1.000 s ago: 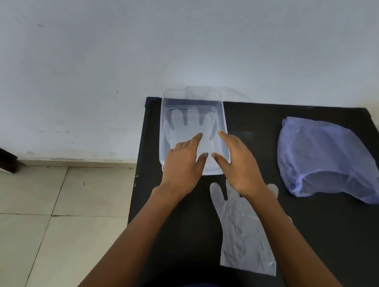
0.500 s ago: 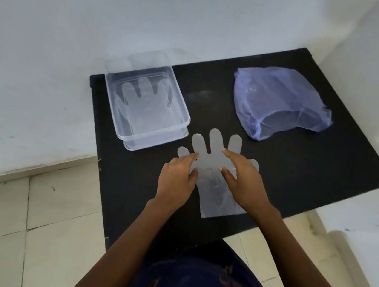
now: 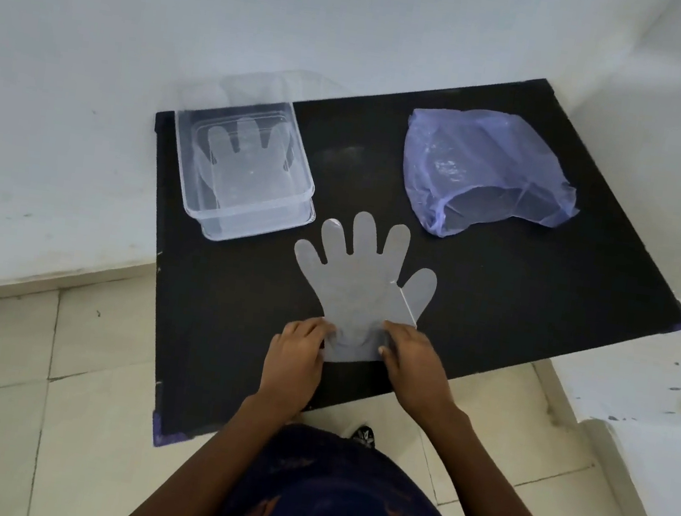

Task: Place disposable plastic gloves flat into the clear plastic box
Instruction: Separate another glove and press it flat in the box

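Note:
A translucent disposable glove (image 3: 359,280) lies flat on the black table (image 3: 499,287), fingers pointing away from me. My left hand (image 3: 295,358) and my right hand (image 3: 413,362) pinch its cuff at the two near corners. The clear plastic box (image 3: 195,165) stands at the table's far left, with another glove (image 3: 241,162) lying flat inside it. The box is well apart from both hands.
A crumpled purple plastic bag (image 3: 484,168) lies open at the table's far right. A clear lid (image 3: 266,83) leans behind the box against the white wall. The table's near edge is just under my hands, with tiled floor (image 3: 7,409) below.
My hands left the box, came back over the loose glove, then slid down from its palm to its cuff and took hold of it. The view tilted and shifted right.

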